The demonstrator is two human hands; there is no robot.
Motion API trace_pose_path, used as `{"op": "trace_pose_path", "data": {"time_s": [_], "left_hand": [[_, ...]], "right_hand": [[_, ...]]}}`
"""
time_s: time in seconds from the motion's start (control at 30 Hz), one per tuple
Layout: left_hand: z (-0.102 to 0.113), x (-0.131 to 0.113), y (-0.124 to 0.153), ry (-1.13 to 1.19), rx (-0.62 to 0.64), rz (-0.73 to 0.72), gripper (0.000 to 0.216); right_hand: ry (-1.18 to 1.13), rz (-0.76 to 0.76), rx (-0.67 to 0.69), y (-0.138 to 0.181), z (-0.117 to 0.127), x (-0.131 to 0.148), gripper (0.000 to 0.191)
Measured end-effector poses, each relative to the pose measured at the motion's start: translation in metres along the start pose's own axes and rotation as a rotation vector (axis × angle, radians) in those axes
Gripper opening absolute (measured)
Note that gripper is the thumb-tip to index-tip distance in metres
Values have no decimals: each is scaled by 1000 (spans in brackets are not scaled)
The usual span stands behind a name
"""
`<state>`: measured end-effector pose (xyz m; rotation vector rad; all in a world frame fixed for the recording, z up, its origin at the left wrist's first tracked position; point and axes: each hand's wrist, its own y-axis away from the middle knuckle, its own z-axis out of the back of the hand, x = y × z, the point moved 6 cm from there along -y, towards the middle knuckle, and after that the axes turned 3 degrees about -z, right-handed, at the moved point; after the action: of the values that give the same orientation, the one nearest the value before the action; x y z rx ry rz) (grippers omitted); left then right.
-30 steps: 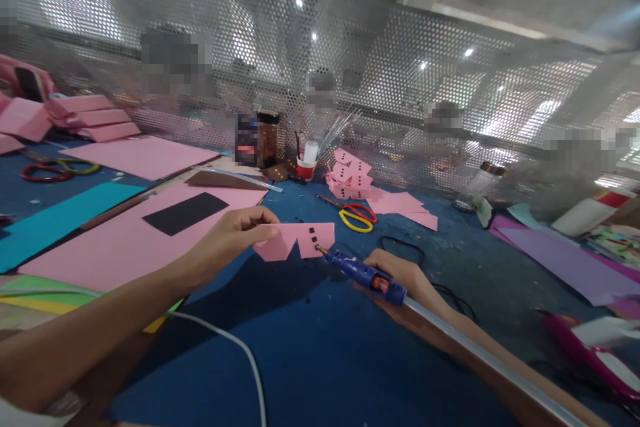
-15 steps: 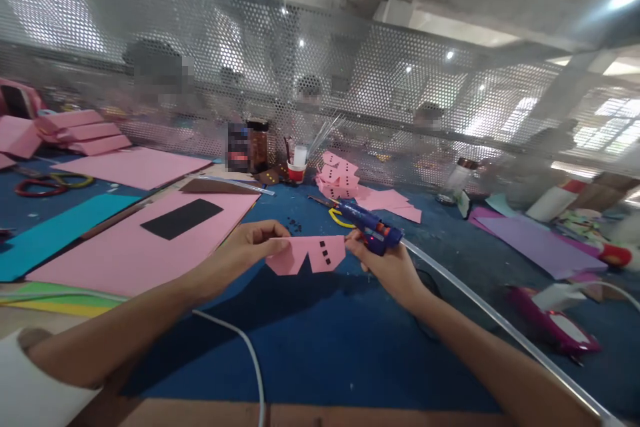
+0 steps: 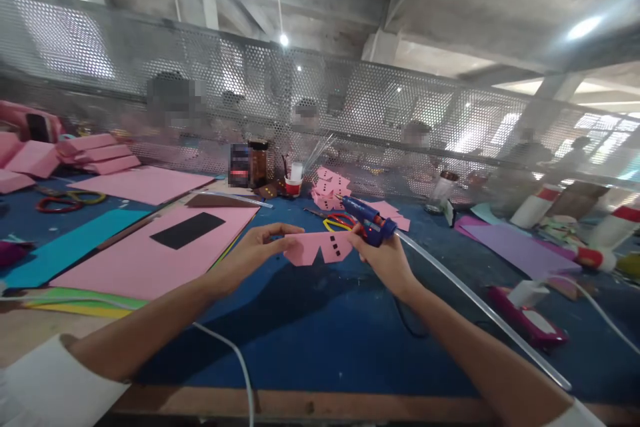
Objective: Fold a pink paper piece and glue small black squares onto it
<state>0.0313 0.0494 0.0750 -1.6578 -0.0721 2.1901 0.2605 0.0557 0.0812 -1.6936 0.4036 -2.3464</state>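
Note:
My left hand [image 3: 260, 248] pinches the left end of a small pink paper cut-out [image 3: 320, 247] with black squares on it, held above the blue table mat [image 3: 320, 333]. My right hand [image 3: 385, 260] is wrapped round a blue glue gun [image 3: 367, 219] whose nozzle points up and away to the left. Its fingers also touch the right end of the cut-out. A long clear glue stick [image 3: 480, 307] trails back from the gun over my right forearm.
A large pink sheet with a black rectangle [image 3: 160, 247] lies left of my hands, over teal [image 3: 65, 250] and green sheets. Scissors with red and yellow handles [image 3: 337, 221] and a pile of pink cut-outs [image 3: 327, 188] lie behind. A pink glue gun [image 3: 525, 320] rests at right. A perforated metal screen [image 3: 350, 113] bounds the table.
My right hand lifted the blue glue gun from low on the mat, turned its nozzle up and away, and came to the cut-out's right end. My view tilted up.

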Motion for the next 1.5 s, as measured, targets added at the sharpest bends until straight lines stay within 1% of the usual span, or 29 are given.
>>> {"op": "trace_pose_path", "data": {"time_s": [0.1, 0.17, 0.23, 0.37, 0.43, 0.53, 0.63, 0.7, 0.73, 0.8, 0.87, 0.97, 1.13, 1.23, 1.5], "left_hand": [[6, 2, 0, -46, -78, -22, 35], [9, 6, -1, -56, -101, -27, 37], [8, 10, -2, -34, -85, -19, 35], [4, 15, -3, 11, -5, -2, 26], [3, 16, -3, 28, 16, -1, 22], [4, 20, -4, 55, 10, 7, 22], [9, 24, -5, 45, -35, 22, 25], [13, 26, -6, 29, -59, 25, 24], [14, 26, -6, 22, -60, 24, 24], [14, 26, -6, 14, -50, 22, 23], [14, 26, -6, 21, -37, 22, 22], [14, 25, -5, 48, -26, 22, 20], [14, 24, -4, 45, -7, 19, 20], [15, 25, -4, 25, -13, 14, 20], [16, 29, -4, 51, -15, 16, 18]], "right_hand": [[1, 15, -33, -4, 7, -1, 25], [-3, 25, -34, -5, 8, -5, 26], [-6, 15, -28, -5, 7, -10, 27], [35, 7, -4, -5, 2, -16, 26], [56, 6, 2, -5, 1, -19, 26], [87, -18, -28, -5, 4, -24, 31], [144, -53, -72, 0, 6, -24, 34], [141, -57, -29, 7, 1, -20, 32], [122, -57, 18, 12, -4, -17, 31], [79, -7, 131, 23, -15, -10, 27], [100, 25, 224, 31, -24, -5, 26], [152, 66, 295, 37, -30, -2, 26], [218, 83, 310, 37, -32, -4, 27], [229, 95, 294, 38, -34, -5, 26], [297, 123, 308, 40, -37, -6, 24]]}}
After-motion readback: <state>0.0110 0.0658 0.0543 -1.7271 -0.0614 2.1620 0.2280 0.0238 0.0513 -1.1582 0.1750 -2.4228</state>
